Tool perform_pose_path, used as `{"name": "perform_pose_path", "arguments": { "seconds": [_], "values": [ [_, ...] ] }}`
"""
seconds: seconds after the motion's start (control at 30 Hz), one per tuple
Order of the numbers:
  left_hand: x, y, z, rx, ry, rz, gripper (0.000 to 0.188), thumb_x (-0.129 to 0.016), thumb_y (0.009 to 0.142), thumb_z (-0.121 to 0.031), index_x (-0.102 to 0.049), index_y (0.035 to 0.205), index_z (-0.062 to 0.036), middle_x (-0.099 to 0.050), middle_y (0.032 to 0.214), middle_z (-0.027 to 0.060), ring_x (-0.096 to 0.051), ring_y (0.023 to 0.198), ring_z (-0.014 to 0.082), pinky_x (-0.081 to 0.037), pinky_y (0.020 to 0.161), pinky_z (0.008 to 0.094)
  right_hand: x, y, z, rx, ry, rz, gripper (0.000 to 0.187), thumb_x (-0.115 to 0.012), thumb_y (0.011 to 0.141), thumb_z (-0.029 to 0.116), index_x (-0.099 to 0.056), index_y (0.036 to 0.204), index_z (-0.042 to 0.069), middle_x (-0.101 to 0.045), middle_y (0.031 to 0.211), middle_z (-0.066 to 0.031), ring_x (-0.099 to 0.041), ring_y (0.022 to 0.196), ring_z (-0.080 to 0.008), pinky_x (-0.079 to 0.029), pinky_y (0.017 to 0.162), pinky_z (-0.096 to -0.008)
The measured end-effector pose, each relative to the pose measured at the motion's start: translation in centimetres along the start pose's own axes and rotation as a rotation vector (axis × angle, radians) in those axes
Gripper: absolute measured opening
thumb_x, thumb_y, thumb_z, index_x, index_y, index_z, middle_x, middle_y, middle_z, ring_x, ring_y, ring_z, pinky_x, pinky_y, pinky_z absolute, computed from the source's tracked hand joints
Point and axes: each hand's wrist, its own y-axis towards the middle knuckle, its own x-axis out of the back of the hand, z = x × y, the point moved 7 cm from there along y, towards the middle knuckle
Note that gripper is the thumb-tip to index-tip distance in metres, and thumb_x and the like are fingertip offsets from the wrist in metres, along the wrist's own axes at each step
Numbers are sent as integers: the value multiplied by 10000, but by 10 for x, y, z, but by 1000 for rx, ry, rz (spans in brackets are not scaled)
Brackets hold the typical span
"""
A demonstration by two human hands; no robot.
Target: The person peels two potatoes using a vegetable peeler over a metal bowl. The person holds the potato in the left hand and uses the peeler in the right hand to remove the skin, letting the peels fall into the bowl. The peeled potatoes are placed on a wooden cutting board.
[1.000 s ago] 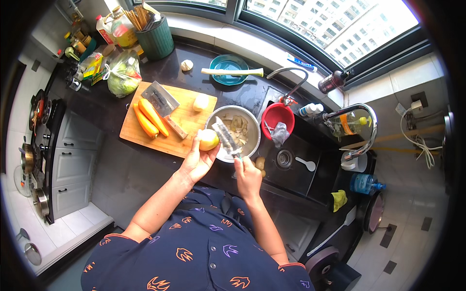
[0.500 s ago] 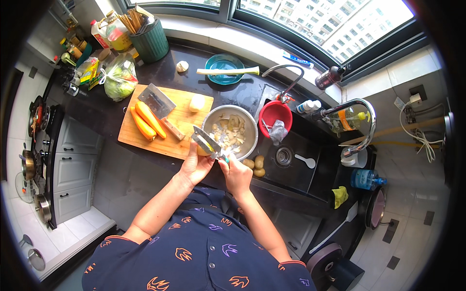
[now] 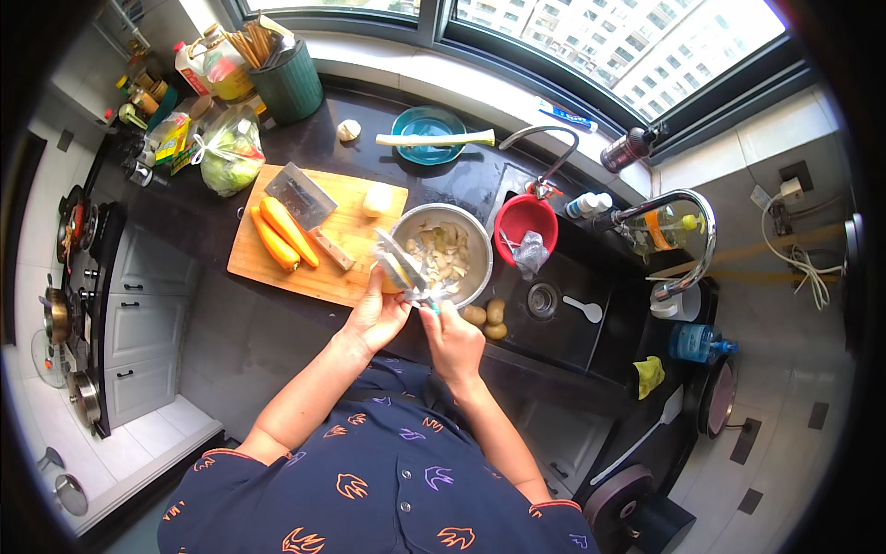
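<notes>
In my left hand (image 3: 374,320) is a yellowish peeled potato, mostly hidden by the fingers and blade. My right hand (image 3: 453,340) grips the teal handle of a wide metal peeler (image 3: 395,258), its blade blurred over the potato. Both hands are at the near-left rim of a steel bowl (image 3: 484,268) holding pale peelings and pieces. To the left, a wooden cutting board (image 3: 351,214) carries two peeled carrots (image 3: 276,242), a cleaver (image 3: 301,196) and a pale peeled chunk (image 3: 377,199). Several unpeeled potatoes (image 3: 496,320) lie right of the bowl, by the sink.
A red basin (image 3: 504,220) with a plastic bag stands in the dark sink (image 3: 570,343), near a white spoon (image 3: 583,309). Behind the board are a garlic bulb (image 3: 348,130), a teal plate (image 3: 434,122) under a leek stalk (image 3: 388,140), and bagged vegetables (image 3: 233,159).
The peeler blade has shifted slightly over the potato and now blurs with motion. Both hands stay nearly in place; the whole view has moved slightly.
</notes>
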Motion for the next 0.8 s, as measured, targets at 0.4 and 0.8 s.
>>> {"name": "perform_pose_path", "arguments": {
  "seconds": [0.4,0.8],
  "values": [
    [6,-11,-17,-139,75,75,696,-853,734,-418,-536,1279,-123,-616,1167,50,-586,1065,211,-511,874,305,-25,2,-93,-306,-199,238,497,-476,974,561,-672,933,107,-684,752,-201,-677,769,-422,-511,665,-518],
    [-16,-13,2,204,-96,187,507,-692,909,-409,-557,1302,-119,-658,1199,56,-669,1052,193,-602,899,345,-1,-1,-2,-24,152,44,329,-594,983,366,-611,916,45,-564,599,-169,-605,553,-348,-447,527,-408]
  ]
}}
